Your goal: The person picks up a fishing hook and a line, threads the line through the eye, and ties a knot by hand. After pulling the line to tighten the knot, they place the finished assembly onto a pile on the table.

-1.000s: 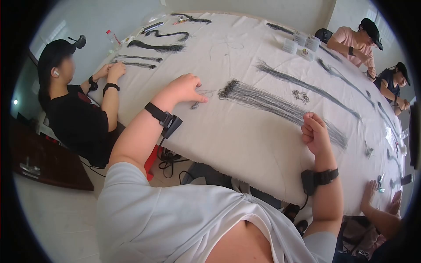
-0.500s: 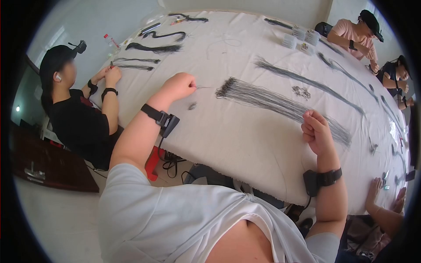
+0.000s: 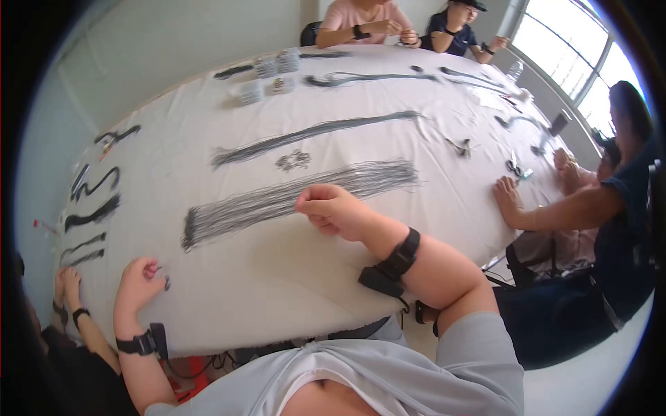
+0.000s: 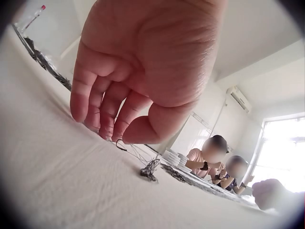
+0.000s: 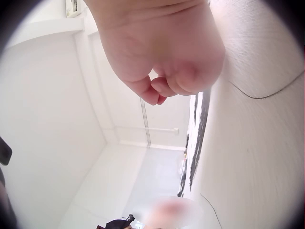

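Note:
Near the table's front left, my left hand (image 3: pixel 141 283) holds its thumb and fingertips together on thin dark strands (image 4: pixel 136 153). A small dark tangle (image 4: pixel 150 170) lies on the cloth beside those fingertips. My right hand (image 3: pixel 336 211) is over the front edge of a wide bundle of long dark strands (image 3: pixel 243 209), its thumb against the curled fingers. From the right wrist view, the fingertips of that hand (image 5: pixel 167 57) meet with nothing visible between them. The bundle's knotted left end (image 3: pixel 188 229) lies between the two hands.
Behind the bundle are a small pile of loops (image 3: pixel 293 161) and a narrower bundle (image 3: pixel 312 135). Clear boxes (image 3: pixel 267 67) stand farther back. Scissors (image 3: pixel 513 163) lie at the right, near another person's hand (image 3: pixel 508 201). More people sit around the cloth-covered table (image 3: pixel 291 277).
The head view has swung to the right, so both hands and the bundles appear farther left. My left fingers went from spread to closed on the thin strands. My right hand stays curled.

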`<action>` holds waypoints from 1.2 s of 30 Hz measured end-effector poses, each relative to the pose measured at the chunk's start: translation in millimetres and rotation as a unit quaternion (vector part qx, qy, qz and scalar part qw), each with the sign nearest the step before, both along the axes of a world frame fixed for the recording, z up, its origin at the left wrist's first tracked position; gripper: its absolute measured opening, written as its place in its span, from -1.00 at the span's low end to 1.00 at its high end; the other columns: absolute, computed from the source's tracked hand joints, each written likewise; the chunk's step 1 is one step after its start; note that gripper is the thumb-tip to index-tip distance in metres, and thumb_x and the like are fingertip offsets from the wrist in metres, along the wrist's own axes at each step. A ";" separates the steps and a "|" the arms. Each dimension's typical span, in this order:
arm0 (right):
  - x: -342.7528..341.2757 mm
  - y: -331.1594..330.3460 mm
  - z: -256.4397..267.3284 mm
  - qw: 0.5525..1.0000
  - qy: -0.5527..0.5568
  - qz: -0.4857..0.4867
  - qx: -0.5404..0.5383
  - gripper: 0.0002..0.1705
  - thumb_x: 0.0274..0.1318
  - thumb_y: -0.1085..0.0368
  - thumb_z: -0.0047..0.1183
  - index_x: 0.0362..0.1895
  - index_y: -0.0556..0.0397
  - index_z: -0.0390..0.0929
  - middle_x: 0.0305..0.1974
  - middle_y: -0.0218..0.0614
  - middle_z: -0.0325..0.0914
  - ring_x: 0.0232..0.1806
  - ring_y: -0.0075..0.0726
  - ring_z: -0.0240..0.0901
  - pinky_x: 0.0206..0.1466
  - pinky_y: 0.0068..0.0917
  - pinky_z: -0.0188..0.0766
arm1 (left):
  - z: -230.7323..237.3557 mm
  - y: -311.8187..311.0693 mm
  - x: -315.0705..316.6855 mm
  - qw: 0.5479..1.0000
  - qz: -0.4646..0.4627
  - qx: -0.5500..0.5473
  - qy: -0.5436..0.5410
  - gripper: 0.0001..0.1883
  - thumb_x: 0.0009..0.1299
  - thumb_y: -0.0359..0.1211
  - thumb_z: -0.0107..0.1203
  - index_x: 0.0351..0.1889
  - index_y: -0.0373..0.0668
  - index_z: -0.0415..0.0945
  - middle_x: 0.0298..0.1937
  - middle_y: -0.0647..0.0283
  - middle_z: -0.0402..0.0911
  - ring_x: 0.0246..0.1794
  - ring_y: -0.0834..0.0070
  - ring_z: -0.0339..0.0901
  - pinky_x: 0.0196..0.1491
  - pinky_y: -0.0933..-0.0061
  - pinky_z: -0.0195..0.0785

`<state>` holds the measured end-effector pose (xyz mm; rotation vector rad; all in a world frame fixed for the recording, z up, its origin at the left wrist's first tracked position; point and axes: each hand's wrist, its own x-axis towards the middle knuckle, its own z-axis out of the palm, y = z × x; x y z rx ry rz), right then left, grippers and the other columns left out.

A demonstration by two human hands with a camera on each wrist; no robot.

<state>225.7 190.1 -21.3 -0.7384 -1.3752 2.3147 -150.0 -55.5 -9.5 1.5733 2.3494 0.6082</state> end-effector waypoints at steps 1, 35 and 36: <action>-0.2 -0.4 0.3 1.000 0.003 0.001 0.004 -0.91 0.12 0.30 0.11 -0.36 -0.05 0.44 -0.62 -0.66 0.18 -0.65 -0.75 0.00 -0.66 -0.70 -0.13 | -0.2 0.4 2.9 1.000 0.008 0.004 -0.006 -0.62 -0.06 -0.48 0.31 -0.26 -0.31 0.46 -0.34 0.18 0.48 -0.37 0.39 0.42 -0.25 0.42 0.39; -1.4 -1.3 0.3 0.999 -0.009 0.030 -0.013 -0.92 0.20 0.29 0.03 -0.33 -0.01 0.45 -0.61 -0.68 0.19 -0.63 -0.77 -0.03 -0.61 -0.70 -0.09 | 10.1 4.7 29.6 0.999 0.006 -0.032 0.014 -0.84 0.06 -0.60 0.17 -0.42 -0.36 0.40 -0.36 0.13 0.41 -0.45 0.39 0.42 -0.36 0.45 0.37; -1.5 -1.4 -0.3 0.999 -0.008 0.031 -0.017 -0.92 0.20 0.29 0.03 -0.33 -0.01 0.45 -0.61 -0.68 0.18 -0.63 -0.77 -0.03 -0.61 -0.71 -0.10 | 12.2 5.0 30.7 0.999 -0.003 -0.036 0.024 -0.83 0.06 -0.59 0.17 -0.42 -0.36 0.40 -0.36 0.13 0.40 -0.44 0.39 0.42 -0.37 0.45 0.37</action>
